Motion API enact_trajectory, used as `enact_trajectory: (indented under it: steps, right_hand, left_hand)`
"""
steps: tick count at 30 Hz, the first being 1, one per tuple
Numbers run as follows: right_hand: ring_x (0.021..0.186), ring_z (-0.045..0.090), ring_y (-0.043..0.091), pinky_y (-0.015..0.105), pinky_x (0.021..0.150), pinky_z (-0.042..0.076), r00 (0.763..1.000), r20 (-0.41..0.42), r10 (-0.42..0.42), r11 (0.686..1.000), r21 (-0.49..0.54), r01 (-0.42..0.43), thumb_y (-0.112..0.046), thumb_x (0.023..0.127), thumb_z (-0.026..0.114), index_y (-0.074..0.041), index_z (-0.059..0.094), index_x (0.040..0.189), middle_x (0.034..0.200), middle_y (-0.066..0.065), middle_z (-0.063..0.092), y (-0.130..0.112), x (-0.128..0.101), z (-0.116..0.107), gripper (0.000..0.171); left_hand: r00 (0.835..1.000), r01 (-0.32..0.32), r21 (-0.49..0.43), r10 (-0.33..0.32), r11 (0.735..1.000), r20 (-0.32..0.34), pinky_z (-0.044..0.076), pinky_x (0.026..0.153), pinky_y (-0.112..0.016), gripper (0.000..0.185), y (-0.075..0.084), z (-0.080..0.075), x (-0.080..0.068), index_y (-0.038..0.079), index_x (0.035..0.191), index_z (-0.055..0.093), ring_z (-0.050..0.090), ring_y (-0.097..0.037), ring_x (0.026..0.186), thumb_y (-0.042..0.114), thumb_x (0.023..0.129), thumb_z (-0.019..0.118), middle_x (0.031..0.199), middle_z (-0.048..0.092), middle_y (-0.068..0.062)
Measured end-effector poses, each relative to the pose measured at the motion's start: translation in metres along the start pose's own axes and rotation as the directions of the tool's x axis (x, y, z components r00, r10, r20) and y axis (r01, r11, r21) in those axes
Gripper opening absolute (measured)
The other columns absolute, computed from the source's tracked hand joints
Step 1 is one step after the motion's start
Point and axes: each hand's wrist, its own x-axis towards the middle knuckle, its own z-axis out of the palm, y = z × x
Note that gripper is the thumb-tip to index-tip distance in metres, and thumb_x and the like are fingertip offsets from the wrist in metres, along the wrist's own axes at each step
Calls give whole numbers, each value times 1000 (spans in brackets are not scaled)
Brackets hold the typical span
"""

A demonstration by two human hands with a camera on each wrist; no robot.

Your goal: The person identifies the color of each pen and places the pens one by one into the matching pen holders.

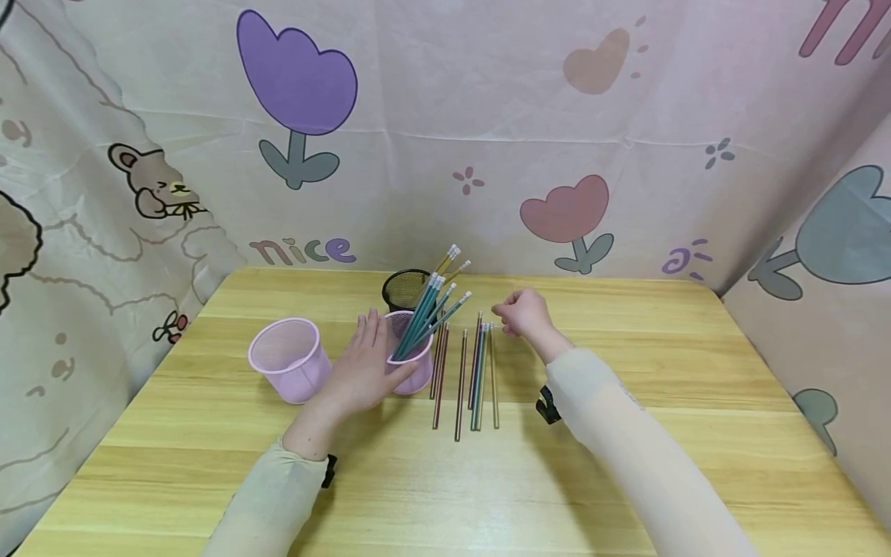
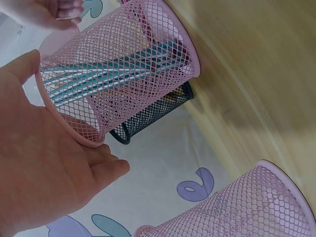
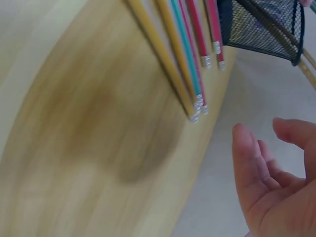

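Note:
My left hand (image 1: pixel 358 371) rests against a pink mesh pen holder (image 1: pixel 412 377), fingers fairly straight along its left side and thumb across its front. Several teal pencils (image 2: pixel 118 71) lean inside that holder. Just behind it stands a black mesh pen holder (image 2: pixel 153 113) with gold-coloured pencils (image 1: pixel 454 254). My right hand (image 1: pixel 527 313) hovers beyond the far ends of the loose pencils; thumb and index finger are apart in the right wrist view, with nothing between them. Those loose pencils, red (image 1: pixel 461 387), teal and gold (image 1: pixel 495 387), lie side by side on the table.
A second pink mesh pen holder (image 1: pixel 291 375) stands upright left of my left hand, with no pencils visible in it. The wooden table (image 1: pixel 626 464) ends at the back against a printed cloth (image 1: pixel 431 93), which also hangs along both sides.

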Motion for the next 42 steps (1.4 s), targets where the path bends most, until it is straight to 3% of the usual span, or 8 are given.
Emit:
enact_trajectory:
  steps: [5, 9, 12, 20, 30, 37, 42]
  right_hand:
    - [46, 56, 13, 34, 61, 58, 996, 86, 1, 991, -137, 11, -14, 87, 62, 4, 61, 83, 54, 4, 56, 11, -3, 1, 19]
    - [41, 48, 12, 29, 50, 53, 991, 131, 16, 975, -223, 14, -12, 85, 63, -8, 50, 59, 45, -1, 47, 19, -3, 7, 29]
    - [39, 44, 12, 24, 43, 46, 989, 140, 40, 961, -276, 0, -12, 85, 62, -14, 40, 51, 42, -4, 41, 22, -4, 12, 41]
    - [39, 42, 11, 20, 40, 40, 989, 138, 49, 936, -352, 3, -11, 83, 62, -14, 39, 50, 42, -3, 40, 24, -7, 21, 40]
    - [42, 52, 13, 21, 42, 43, 989, 141, 36, 876, -481, 36, -16, 83, 66, -2, 62, 68, 59, 11, 65, 22, -7, 23, 21]
    - [44, 55, 15, 26, 47, 54, 982, 147, 116, 938, -342, -59, -5, 83, 64, 6, 63, 80, 56, 9, 58, 27, -1, 19, 11]
    - [41, 52, 13, 25, 47, 55, 973, 166, 162, 960, -255, -116, -3, 84, 62, 7, 61, 78, 52, 5, 52, 32, 4, 17, 12]
  left_hand:
    - [1000, 1, -6, -1, 1000, 0, 9, 117, -51, 94, 1, -1, -1, -10, 146, 5, -3, -44, 142, 53, 91, 49, 154, -5, -27]
    - [1000, 1, -5, -1, 1000, 1, 9, 117, -51, 94, 1, -1, -1, -10, 146, 5, -3, -44, 142, 54, 91, 48, 154, -5, -27]
    - [1000, -2, -5, 2, 1000, 0, 10, 117, -52, 94, 0, -1, 0, -10, 146, 6, -3, -44, 142, 54, 91, 48, 154, -5, -27]
    - [1000, -1, -5, 1, 1000, 0, 10, 117, -51, 94, 0, 0, -1, -10, 146, 6, -3, -43, 142, 54, 91, 48, 154, -5, -27]
    - [1000, 2, -8, -2, 1000, 1, 10, 117, -51, 92, 1, -1, -2, -10, 146, 6, -3, -43, 142, 52, 92, 48, 154, -6, -26]
    - [1000, 4, -5, -4, 1000, 3, 9, 117, -51, 93, 2, -1, -2, -10, 146, 6, -3, -43, 142, 52, 92, 49, 154, -5, -27]
    - [1000, 4, -1, -4, 1000, 7, 10, 117, -51, 92, 2, -2, -2, -10, 146, 6, -3, -43, 142, 52, 92, 48, 154, -5, -27]
